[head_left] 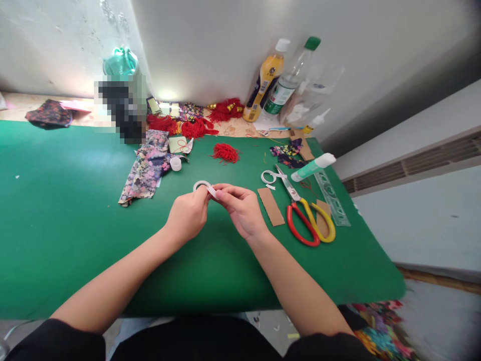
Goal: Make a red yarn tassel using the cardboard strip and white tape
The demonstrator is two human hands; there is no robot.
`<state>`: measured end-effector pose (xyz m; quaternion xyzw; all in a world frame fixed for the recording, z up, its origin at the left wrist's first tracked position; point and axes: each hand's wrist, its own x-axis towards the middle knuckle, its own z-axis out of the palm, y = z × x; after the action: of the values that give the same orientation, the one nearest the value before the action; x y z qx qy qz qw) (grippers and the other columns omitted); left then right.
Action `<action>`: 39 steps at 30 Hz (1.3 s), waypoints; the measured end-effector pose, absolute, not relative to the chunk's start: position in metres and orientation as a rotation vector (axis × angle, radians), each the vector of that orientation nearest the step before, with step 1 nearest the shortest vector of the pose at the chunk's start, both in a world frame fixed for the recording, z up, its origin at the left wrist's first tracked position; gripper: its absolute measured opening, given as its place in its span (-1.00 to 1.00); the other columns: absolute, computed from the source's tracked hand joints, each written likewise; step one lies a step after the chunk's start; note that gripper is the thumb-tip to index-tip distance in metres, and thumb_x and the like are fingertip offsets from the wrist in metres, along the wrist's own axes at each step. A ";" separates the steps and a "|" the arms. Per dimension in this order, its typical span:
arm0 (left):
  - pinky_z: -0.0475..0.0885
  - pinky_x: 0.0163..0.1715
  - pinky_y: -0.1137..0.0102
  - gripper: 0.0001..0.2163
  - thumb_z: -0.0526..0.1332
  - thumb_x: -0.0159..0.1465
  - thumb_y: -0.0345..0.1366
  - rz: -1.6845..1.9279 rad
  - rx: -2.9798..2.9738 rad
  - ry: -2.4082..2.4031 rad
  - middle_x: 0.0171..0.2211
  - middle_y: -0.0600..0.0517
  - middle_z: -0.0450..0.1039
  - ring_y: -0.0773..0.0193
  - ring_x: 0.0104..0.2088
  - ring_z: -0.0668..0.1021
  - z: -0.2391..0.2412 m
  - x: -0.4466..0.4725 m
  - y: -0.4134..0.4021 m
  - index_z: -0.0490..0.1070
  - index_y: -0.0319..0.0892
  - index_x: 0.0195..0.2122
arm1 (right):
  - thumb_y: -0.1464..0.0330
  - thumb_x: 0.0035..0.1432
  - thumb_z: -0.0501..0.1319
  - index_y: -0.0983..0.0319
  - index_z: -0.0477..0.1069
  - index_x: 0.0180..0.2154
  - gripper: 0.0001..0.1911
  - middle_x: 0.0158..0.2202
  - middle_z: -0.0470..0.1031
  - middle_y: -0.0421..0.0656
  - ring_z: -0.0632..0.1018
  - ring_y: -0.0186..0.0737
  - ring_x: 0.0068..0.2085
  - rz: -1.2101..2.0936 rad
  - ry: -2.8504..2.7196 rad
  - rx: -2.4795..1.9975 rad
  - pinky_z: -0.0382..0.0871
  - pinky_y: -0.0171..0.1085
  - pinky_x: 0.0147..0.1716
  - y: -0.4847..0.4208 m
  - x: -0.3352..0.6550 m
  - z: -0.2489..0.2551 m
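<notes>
My left hand (pixel 187 214) is closed on a narrow roll of white tape (pixel 201 182), which stands up above the fist as a ring. A short strip of tape (pixel 212 192) runs from the roll to my right hand (pixel 242 208), whose thumb and fingertips pinch its end. Both hands are just above the green tabletop (pixel 221 271), near its middle. To the right of my right hand lie a piece of brown cardboard (pixel 271 206) and large scissors (pixel 294 196) with one red and one yellow handle. A second white tape roll (pixel 267 176) lies by the blades.
A glue stick (pixel 313 167) and a clear ruler (pixel 332 198) are at the right. Beyond my hands lie a red thread bundle (pixel 225 153), floral cloth (pixel 146 165) and a white cap (pixel 175 164). Bottles (pixel 265 82) stand against the wall, near red tassels (pixel 227 110).
</notes>
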<state>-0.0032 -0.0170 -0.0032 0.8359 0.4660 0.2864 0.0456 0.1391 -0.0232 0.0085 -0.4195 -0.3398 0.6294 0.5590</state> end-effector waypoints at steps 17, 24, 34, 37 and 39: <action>0.23 -0.60 0.43 -0.75 -0.14 0.39 -0.38 0.855 2.584 1.408 -0.57 0.01 0.45 0.23 -0.60 0.53 -0.001 -0.002 -0.019 0.27 -0.18 -0.36 | 0.33 -0.21 0.48 0.19 0.56 -0.62 -0.86 -0.41 0.57 -0.20 0.53 -0.29 -0.30 1.469 -0.828 -1.005 0.41 -0.18 -0.09 -0.022 0.143 0.009; 0.21 -0.61 0.46 -0.72 -0.14 0.40 -0.36 0.849 2.611 1.444 -0.59 0.01 0.43 0.28 -0.61 0.50 -0.005 -0.001 -0.020 0.30 -0.19 -0.36 | 0.32 -0.24 0.50 0.19 0.52 -0.62 -0.81 -0.42 0.57 -0.22 0.53 -0.30 -0.33 1.455 -0.819 -1.008 0.45 -0.18 -0.14 -0.023 0.142 0.008; 0.16 -0.63 0.45 -0.68 -0.17 0.43 -0.30 0.974 2.621 1.362 -0.62 0.02 0.40 0.30 -0.65 0.47 -0.006 -0.001 -0.019 0.28 -0.20 -0.38 | 0.30 -0.20 0.48 0.21 0.44 -0.61 -0.75 -0.42 0.57 -0.22 0.55 -0.30 -0.36 1.391 -0.877 -1.001 0.48 -0.17 -0.17 -0.023 0.141 0.007; 0.16 -0.62 0.45 -0.69 -0.17 0.43 -0.28 0.971 2.592 1.326 -0.61 0.03 0.39 0.30 -0.64 0.47 -0.008 -0.001 -0.019 0.27 -0.19 -0.36 | 0.32 -0.17 0.47 0.21 0.42 -0.61 -0.76 -0.43 0.57 -0.23 0.55 -0.32 -0.37 1.366 -0.896 -0.990 0.47 -0.21 -0.20 -0.024 0.141 0.007; 0.17 -0.61 0.46 -0.70 -0.16 0.43 -0.28 0.958 2.583 1.317 -0.60 0.03 0.38 0.30 -0.63 0.46 -0.008 -0.001 -0.020 0.27 -0.19 -0.35 | 0.34 -0.16 0.46 0.20 0.42 -0.61 -0.76 -0.43 0.56 -0.23 0.55 -0.32 -0.37 1.336 -0.913 -0.985 0.46 -0.22 -0.23 -0.024 0.141 0.007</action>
<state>-0.0008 -0.0197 -0.0081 0.8451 0.4310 0.3133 0.0438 0.1413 -0.0240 0.0068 -0.4222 -0.3913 0.5724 0.5839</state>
